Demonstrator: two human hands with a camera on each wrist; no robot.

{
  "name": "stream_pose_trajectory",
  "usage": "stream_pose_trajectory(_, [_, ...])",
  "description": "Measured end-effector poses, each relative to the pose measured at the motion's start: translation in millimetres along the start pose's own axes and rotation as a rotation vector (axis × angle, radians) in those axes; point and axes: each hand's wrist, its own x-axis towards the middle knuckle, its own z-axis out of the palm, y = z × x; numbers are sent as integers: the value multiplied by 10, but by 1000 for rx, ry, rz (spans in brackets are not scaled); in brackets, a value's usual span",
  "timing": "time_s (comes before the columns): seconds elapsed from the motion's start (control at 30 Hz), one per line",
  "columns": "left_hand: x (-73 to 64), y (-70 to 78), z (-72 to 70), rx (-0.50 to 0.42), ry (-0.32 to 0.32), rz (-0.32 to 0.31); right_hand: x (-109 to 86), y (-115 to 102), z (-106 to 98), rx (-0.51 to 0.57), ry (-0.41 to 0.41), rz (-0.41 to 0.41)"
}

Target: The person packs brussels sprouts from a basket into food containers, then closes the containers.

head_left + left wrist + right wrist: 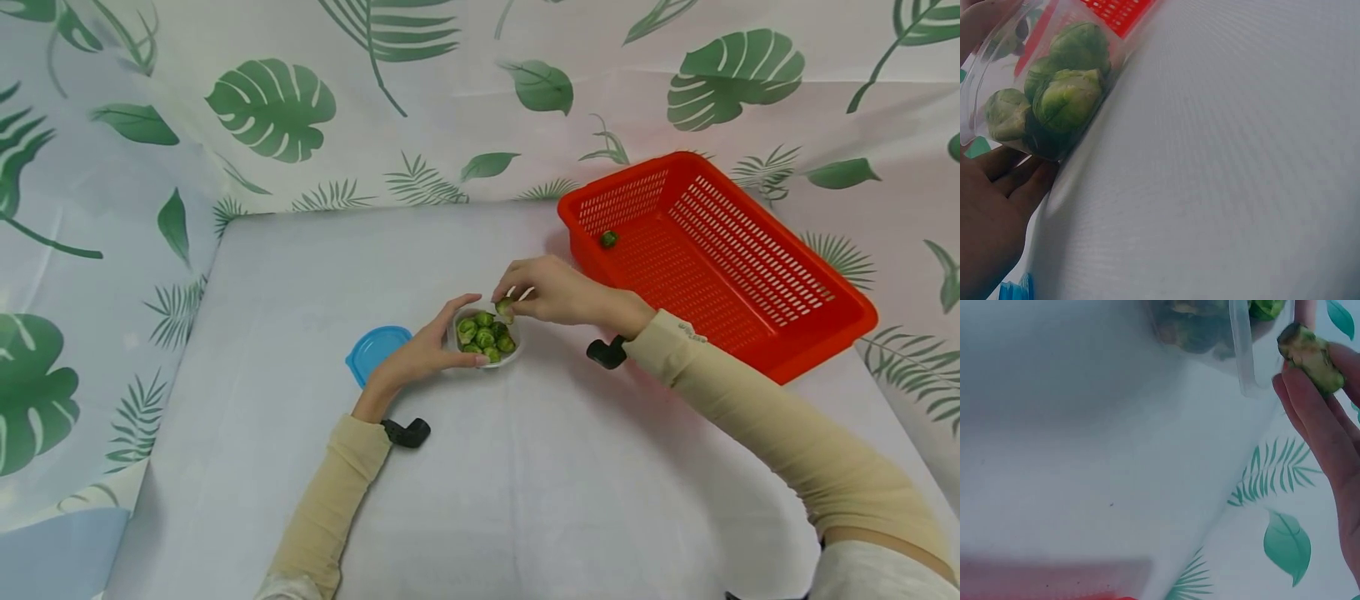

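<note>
A clear plastic container (512, 354) filled with several green Brussels sprouts (484, 337) stands on the table. My left hand (423, 350) grips it from the left, thumb on the near side and fingers round the far side. Through its clear wall, the left wrist view shows sprouts (1067, 100) inside. Over the container's far right rim, my right hand (558, 290) pinches one Brussels sprout (1312, 359) between thumb and fingers. The pale cut side of that sprout shows in the right wrist view.
On the right stands a red perforated basket (720, 337), with one Brussels sprout (608, 239) in its far left corner. A blue lid (375, 354) lies left of the container, partly behind my left wrist. A leaf-patterned sheet (450, 83) hangs behind the table.
</note>
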Motion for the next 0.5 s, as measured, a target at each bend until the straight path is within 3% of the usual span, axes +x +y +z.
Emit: stream_pose_trajectory(0.5, [-7,-4,-9,-2,-4,14,85,-81,186,-176,-48,-125])
